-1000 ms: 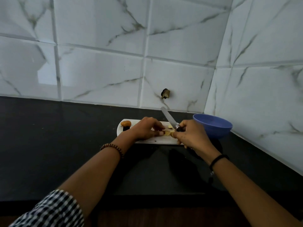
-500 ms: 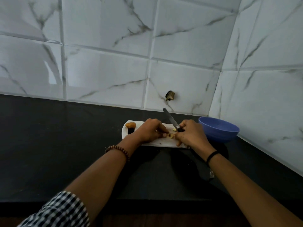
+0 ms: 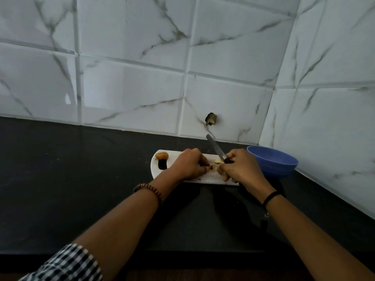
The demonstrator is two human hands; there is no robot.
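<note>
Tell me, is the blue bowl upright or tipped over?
Upright: the blue bowl sits on the black counter with its open rim facing up.

Glossy white wall tiles point(image 3: 132, 94) with grey veins across the whole upper half, big squares with raised seams. At the right, a second tiled wall point(image 3: 334, 98) — joined to the first in a corner running down from the upper right. Low in the middle, a small dark broken hole point(image 3: 211, 119) in one tile. At centre left, a small bright glint of light point(image 3: 68, 98) on the glaze. Below, a black counter point(image 3: 60, 179) across the lower half — dull and dim.
</note>
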